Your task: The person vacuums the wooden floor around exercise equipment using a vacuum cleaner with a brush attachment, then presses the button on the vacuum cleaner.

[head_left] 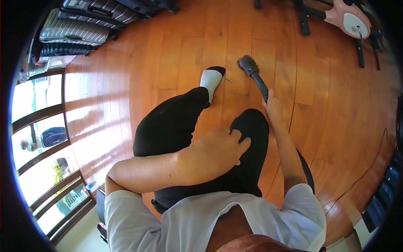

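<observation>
My right hand (273, 108) is wrapped round the dark handle of a brush (259, 82). The brush's round, bristly grey head (247, 64) points away from me, over or on the wooden floor; whether it touches the boards I cannot tell. My left hand (222, 151) lies across my black-trousered thigh (254, 126), its fingers bent and somewhat apart, with nothing seen in it. One foot in a grey and black sock (212, 80) stands on the floor to the left of the brush head.
Suitcases (75, 30) stand at the upper left, above bright windows (40, 134). Exercise equipment with a pink and white body (354, 23) is at the upper right. A thin cable (364, 173) runs along the floor at the right, near dark objects (382, 197) by the edge.
</observation>
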Tool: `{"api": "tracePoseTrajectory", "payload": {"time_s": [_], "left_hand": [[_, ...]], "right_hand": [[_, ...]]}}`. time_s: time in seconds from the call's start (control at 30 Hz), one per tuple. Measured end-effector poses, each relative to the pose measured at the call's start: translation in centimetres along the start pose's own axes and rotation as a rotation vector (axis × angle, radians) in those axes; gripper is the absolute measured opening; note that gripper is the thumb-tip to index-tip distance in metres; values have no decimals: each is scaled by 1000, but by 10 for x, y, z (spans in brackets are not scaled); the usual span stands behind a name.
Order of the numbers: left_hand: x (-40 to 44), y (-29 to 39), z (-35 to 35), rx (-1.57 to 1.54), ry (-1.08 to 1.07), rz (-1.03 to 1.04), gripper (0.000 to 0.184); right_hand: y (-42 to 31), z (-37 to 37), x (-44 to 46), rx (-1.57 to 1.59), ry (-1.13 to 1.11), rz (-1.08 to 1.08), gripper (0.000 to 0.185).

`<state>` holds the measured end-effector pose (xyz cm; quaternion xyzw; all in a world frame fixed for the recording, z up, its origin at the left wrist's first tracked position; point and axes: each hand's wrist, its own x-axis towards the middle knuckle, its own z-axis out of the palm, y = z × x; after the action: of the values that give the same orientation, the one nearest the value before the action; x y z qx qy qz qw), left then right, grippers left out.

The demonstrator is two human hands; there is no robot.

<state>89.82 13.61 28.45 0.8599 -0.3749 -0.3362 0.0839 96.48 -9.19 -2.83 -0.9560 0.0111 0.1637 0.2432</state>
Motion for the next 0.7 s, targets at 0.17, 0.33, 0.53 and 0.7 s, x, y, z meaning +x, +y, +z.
{"api": "tracePoseTrajectory", "payload": {"time_s": [0.17, 0.33, 0.53, 0.7], "left_hand": [[8, 7, 5, 44, 29, 48, 51], [18, 10, -1, 57, -72, 59, 51], [18, 6, 2, -79, -15, 2, 54], [29, 8, -17, -119, -97, -103, 53]], "right_hand": [[1, -14, 13, 132, 55, 20, 29], [19, 18, -28, 310, 12, 39, 28], [42, 20, -159, 165, -73, 140, 39], [52, 28, -139, 26, 31, 153, 42]]}}
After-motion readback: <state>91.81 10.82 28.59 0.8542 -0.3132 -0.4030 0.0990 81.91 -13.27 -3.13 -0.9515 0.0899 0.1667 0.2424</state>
